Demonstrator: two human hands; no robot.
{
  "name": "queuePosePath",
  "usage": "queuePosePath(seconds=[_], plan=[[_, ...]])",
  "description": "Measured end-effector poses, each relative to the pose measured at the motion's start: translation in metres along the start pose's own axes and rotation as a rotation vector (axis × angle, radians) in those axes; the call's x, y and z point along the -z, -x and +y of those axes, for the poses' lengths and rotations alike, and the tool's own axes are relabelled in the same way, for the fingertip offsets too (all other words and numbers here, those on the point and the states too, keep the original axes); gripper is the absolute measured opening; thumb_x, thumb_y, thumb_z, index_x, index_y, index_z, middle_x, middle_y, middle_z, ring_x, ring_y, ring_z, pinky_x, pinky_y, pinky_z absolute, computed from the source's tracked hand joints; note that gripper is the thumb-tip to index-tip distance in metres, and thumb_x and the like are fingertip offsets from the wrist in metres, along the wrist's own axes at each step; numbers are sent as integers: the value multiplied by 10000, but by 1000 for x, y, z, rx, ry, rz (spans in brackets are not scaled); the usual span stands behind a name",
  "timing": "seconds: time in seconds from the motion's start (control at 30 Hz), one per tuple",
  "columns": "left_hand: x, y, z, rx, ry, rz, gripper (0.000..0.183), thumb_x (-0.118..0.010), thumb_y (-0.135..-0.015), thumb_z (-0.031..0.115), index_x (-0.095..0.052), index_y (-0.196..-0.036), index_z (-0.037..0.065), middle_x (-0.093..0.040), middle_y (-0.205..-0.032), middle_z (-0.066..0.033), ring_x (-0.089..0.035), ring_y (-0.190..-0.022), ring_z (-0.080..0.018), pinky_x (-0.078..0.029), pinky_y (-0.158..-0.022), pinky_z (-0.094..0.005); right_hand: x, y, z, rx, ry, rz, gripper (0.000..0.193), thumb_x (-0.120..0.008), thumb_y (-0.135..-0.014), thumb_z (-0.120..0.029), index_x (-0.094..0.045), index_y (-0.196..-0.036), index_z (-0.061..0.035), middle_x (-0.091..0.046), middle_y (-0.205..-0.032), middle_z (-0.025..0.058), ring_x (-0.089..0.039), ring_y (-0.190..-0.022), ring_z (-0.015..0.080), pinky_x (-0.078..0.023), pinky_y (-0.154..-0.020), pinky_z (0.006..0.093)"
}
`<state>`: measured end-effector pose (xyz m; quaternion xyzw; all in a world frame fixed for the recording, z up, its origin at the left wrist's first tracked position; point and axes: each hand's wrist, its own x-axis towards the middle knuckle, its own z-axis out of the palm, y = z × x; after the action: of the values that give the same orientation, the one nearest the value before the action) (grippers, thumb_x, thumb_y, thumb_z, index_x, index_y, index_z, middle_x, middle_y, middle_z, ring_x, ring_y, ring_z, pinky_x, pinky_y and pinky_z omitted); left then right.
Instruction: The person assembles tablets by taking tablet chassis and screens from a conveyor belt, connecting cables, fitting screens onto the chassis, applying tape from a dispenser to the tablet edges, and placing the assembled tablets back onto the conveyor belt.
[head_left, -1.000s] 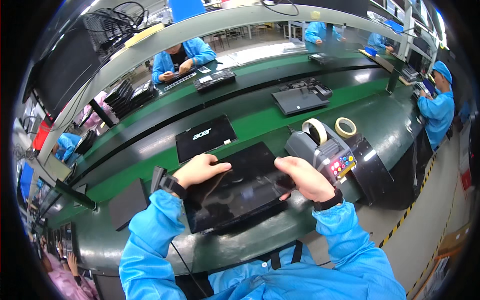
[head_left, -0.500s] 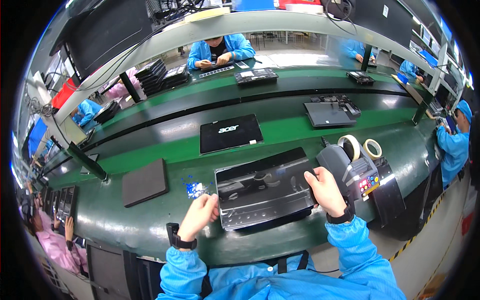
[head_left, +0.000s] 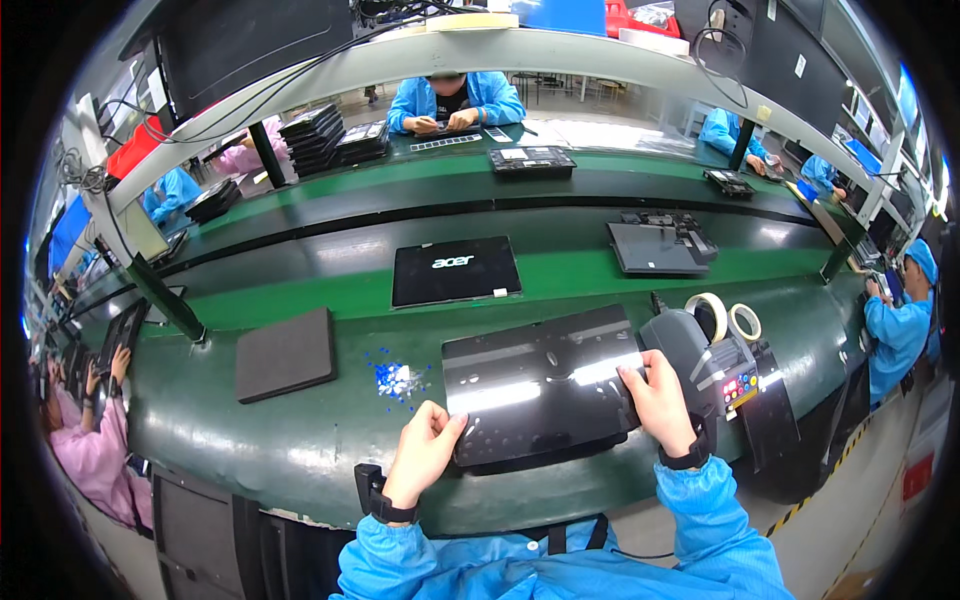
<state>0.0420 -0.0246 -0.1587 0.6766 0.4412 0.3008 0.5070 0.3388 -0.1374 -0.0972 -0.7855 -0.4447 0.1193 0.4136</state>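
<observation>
A glossy black laptop screen panel is tilted toward me, with bright light streaks and bubble-like marks across its face. My left hand is closed on its lower left edge, thumb on the front. Around its right edge, my right hand is closed with the thumb on the face. Below the panel's lower edge a dark strip shows; I cannot tell what it is. A scatter of small blue and white pieces lies on the green bench just left of the panel.
A grey tape dispenser with tape rolls stands at the right. A dark foam block lies left, a screen lid farther back, and a laptop part behind right. A metal post rises at left. Co-workers sit around.
My left hand has come onto the panel's left edge from beside it. The loose-looking clear film with its raised edge no longer shows; light streaks now cross the panel.
</observation>
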Motion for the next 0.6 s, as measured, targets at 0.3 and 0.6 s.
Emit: queuePosePath(seconds=[0.3, 0.6], plan=[[1, 3, 20, 36, -62, 46, 307, -631, -884, 263, -480, -765, 23, -498, -607, -25, -433, -589, -83, -394, -525, -277, -5, 2, 1, -40, -131, 24, 327, -645, -871, -226, -542, -967, 69, -587, -673, 107, -547, -610, 147, -451, -580, 308], [3, 2, 19, 54, -114, 49, 328, -624, -890, 288, -482, -763, 20, -528, -593, -48, -479, -576, -102, -414, -527, -294, 4, -2, -16, -22, 243, 0, 372, -691, -833, -272, -535, -929, 52, -589, -691, 154, -573, -612, 311, -466, -602, 375]])
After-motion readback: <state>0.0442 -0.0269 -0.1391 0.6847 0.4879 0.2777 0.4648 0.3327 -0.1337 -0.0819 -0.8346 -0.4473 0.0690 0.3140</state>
